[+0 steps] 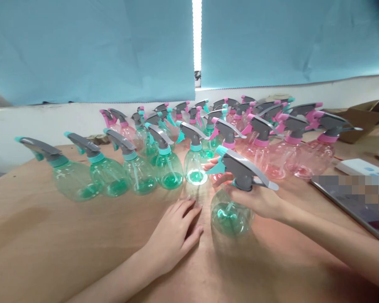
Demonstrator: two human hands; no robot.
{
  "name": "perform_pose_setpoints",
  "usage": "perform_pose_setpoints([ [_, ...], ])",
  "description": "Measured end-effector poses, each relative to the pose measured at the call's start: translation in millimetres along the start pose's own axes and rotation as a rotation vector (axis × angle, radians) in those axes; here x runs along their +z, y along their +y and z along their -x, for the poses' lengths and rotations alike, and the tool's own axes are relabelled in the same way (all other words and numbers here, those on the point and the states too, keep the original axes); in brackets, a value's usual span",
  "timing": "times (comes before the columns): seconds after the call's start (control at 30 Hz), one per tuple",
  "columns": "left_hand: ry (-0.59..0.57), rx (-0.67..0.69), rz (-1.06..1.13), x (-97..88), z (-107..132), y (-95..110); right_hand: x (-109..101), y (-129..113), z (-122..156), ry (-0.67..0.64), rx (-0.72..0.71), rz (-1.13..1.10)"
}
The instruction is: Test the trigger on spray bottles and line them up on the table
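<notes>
My right hand is closed around the neck of a green spray bottle with a grey and turquoise trigger head. That bottle is nearest to me, and part of its neck is hidden by the hand. My left hand lies on the wooden table to the left of it, palm down with fingers stretched out, holding nothing. Just beyond its fingertips stands another green spray bottle in a row of similar ones. Behind my right hand, pink spray bottles with grey and pink heads stand close together.
Several more green and pink bottles crowd the back of the wooden table. On the right lie a dark flat-screened device and a white object with blue patches. An opened cardboard box stands behind them. Blue blinds hang at the wall.
</notes>
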State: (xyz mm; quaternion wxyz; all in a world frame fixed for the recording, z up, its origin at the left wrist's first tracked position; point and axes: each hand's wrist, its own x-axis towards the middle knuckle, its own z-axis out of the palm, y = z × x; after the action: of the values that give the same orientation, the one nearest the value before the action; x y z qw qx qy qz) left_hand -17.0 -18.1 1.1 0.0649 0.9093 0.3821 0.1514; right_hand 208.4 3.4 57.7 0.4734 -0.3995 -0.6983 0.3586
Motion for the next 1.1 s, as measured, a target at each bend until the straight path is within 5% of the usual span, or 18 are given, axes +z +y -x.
perform_pose_setpoints([
  [1.1, -0.022, 0.005, -0.040, -2.2, -1.2, 2.8, -2.4, -13.7, -1.2, -0.049, 0.112, 0.076],
])
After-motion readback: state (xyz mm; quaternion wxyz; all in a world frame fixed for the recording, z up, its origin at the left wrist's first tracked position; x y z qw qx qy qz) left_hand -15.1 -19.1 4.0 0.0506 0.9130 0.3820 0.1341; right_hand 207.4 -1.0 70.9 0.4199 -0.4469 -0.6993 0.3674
